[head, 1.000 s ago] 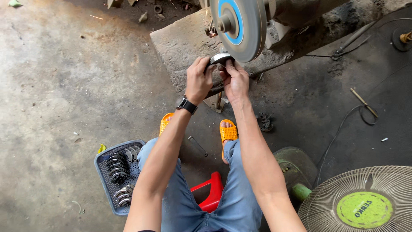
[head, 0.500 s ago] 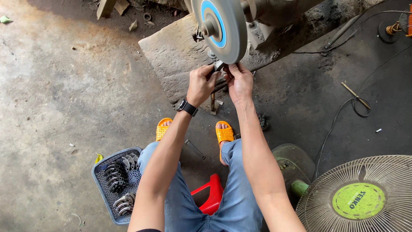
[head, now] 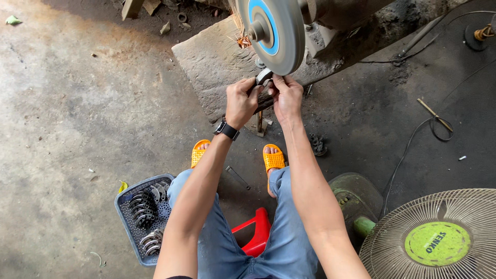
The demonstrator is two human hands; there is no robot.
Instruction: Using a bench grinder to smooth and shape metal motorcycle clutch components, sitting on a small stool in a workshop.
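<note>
A grey grinding wheel [head: 276, 31] with a blue centre disc spins on a motor at the top of the head view. My left hand [head: 241, 101] and my right hand [head: 287, 95] both grip a small curved metal part [head: 263, 77] and hold it against the wheel's lower rim. Orange sparks [head: 239, 39] fly off to the left of the wheel. A black watch sits on my left wrist.
A blue-grey basket [head: 129, 227] of several curved metal parts stands by my left knee. I sit on a red stool [head: 253, 235]. A floor fan [head: 439, 237] stands at the lower right. The motor rests on a stone slab [head: 212, 67]; cables [head: 413, 144] trail on the right.
The view has shifted, so the wheel and my hands sit a little higher and left in frame. Both hands have kept the part at the wheel's rim; sparks now show.
</note>
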